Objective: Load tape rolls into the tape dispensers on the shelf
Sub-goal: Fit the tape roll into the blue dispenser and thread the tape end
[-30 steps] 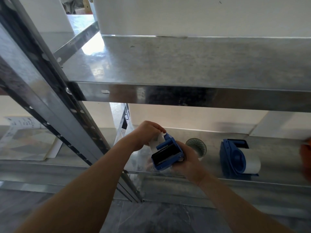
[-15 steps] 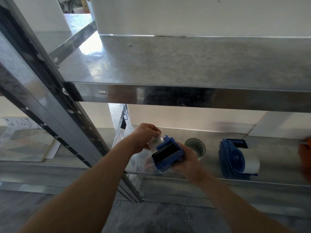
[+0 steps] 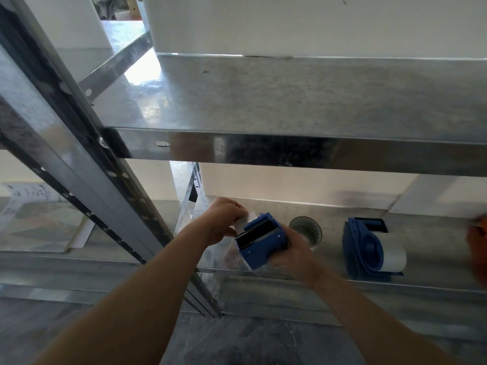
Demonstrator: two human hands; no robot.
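Note:
My right hand [image 3: 292,255] grips a blue tape dispenser [image 3: 261,239] over the front of the lower metal shelf [image 3: 329,279], its black cutter edge facing me. My left hand [image 3: 224,222] pinches the white tape end [image 3: 243,221] at the dispenser's far side. A clear tape roll [image 3: 307,229] lies on the shelf just behind my right hand, partly hidden. Further right a second blue dispenser [image 3: 369,248], loaded with a white roll, lies on the shelf.
The upper shelf [image 3: 290,101] overhangs the work area, with a white box [image 3: 316,25] on it. A slotted steel upright [image 3: 79,167] slants at left. Papers [image 3: 39,222] lie on the neighbouring shelf. An orange blur [image 3: 478,248] shows at the right edge.
Both hands with the dispenser have shifted slightly up and away from me. My left hand's fingers have closed tighter on the tape end.

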